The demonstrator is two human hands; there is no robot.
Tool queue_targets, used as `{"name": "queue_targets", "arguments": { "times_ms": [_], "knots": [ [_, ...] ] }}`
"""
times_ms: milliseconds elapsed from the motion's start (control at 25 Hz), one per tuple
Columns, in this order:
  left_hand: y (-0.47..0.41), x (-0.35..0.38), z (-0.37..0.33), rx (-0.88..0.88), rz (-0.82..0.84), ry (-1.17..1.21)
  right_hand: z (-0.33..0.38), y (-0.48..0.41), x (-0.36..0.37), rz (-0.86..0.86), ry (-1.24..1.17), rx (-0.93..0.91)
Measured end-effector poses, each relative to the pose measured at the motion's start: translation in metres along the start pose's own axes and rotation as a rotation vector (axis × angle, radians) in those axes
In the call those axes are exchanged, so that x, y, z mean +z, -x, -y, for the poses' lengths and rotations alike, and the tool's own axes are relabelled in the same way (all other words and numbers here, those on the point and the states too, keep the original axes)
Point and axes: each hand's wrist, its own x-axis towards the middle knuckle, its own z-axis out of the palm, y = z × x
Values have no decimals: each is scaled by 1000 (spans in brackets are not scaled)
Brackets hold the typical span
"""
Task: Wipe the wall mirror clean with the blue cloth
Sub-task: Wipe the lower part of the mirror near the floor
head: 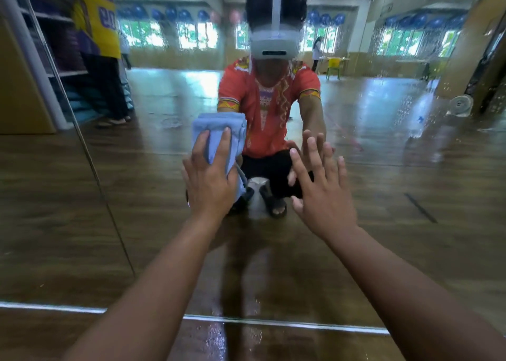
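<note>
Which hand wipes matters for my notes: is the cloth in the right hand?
No, the left hand holds the cloth against the mirror, while the right hand is spread open and holds nothing.

The only lettering is at the far left in the wall mirror [383, 155], on the reflected yellow jersey [93, 35] of a person standing there: large purple characters [107, 18], reversed by the glass and too blurred to read; nothing else carries legible text
</note>
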Motion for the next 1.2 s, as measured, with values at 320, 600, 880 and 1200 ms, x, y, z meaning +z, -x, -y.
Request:
{"name": "queue_targets", "arguments": {
  "times_ms": [320,600,880,1200],
  "knots": [
    [-94,-35,-3,134,-180,-184,11,-64,-35,-15,-21,50],
    [-106,-24,16,287,-165,-157,19,-75,-33,-5,-23,102],
    [-106,-22,17,287,-159,-100,26,-73,-44,127,-41,132],
    [-107,-23,17,299,-160,-24,28,-75,-52,201,1,125]
  ]
}}
